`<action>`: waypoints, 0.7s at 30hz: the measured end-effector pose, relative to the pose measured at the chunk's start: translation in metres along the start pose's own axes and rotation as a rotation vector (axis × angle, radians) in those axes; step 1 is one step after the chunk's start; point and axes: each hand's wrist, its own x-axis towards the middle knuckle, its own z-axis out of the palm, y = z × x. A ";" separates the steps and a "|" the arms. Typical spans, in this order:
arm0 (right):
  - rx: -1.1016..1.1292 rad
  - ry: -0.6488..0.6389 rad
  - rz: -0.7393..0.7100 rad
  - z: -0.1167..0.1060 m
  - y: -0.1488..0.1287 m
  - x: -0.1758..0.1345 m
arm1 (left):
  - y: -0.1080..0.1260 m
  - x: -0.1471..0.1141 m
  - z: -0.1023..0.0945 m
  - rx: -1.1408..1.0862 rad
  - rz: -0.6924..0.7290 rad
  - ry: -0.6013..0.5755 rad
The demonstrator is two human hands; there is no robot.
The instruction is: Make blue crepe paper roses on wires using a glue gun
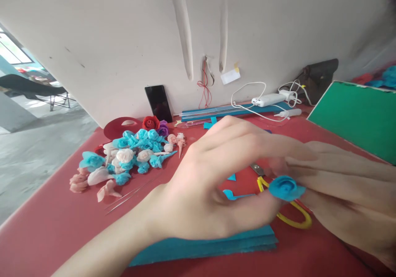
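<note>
A small blue crepe-paper flower [286, 187] sits between my two hands, its rolled petals facing me. My left hand [213, 178] reaches in from the lower left and pinches the flower with thumb and curled fingers. From the right, my right hand [346, 190] meets it, its fingers closed at the flower's other side; its fingertips are partly hidden. Beneath the hands lie scissors with yellow handles [298, 219], partly covered. A stack of blue paper sheets [204, 248] lies under my left wrist, and a blue paper scrap [230, 194] shows behind my left thumb.
Finished blue, white and pink paper flowers [125, 155] are heaped at left, beside a red flower [151, 123]. A phone [159, 103] leans on the wall. A white power strip [268, 100], cables and a glue bottle [292, 113] lie behind. A green board [355, 118] stands right.
</note>
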 end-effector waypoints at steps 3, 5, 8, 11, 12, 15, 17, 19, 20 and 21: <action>0.002 0.000 -0.007 0.002 0.003 -0.001 | 0.002 0.002 0.000 0.122 0.076 0.009; -0.003 0.007 -0.001 0.003 0.005 -0.003 | 0.002 0.003 0.000 0.219 0.108 0.009; -0.003 -0.013 0.020 0.003 0.007 -0.005 | 0.003 0.003 0.000 0.290 0.114 0.003; -0.022 -0.049 0.010 0.002 0.007 -0.005 | 0.003 0.003 0.001 0.315 0.112 0.001; -0.023 -0.056 0.003 0.002 0.008 -0.005 | 0.003 0.003 0.001 0.324 0.114 0.003; -0.025 -0.039 -0.024 0.003 0.010 -0.006 | 0.003 0.004 0.001 0.333 0.135 0.013; -0.025 -0.040 -0.045 0.002 0.011 -0.006 | 0.003 0.004 -0.001 0.340 0.138 0.013; -0.026 -0.072 -0.083 -0.001 0.013 -0.007 | 0.003 0.005 -0.002 0.357 0.130 0.007; -0.050 -0.090 -0.093 -0.004 0.013 -0.007 | 0.003 0.005 -0.002 0.366 0.132 0.006; -0.087 -0.090 -0.092 -0.006 0.013 -0.007 | 0.003 0.006 -0.003 0.372 0.134 0.005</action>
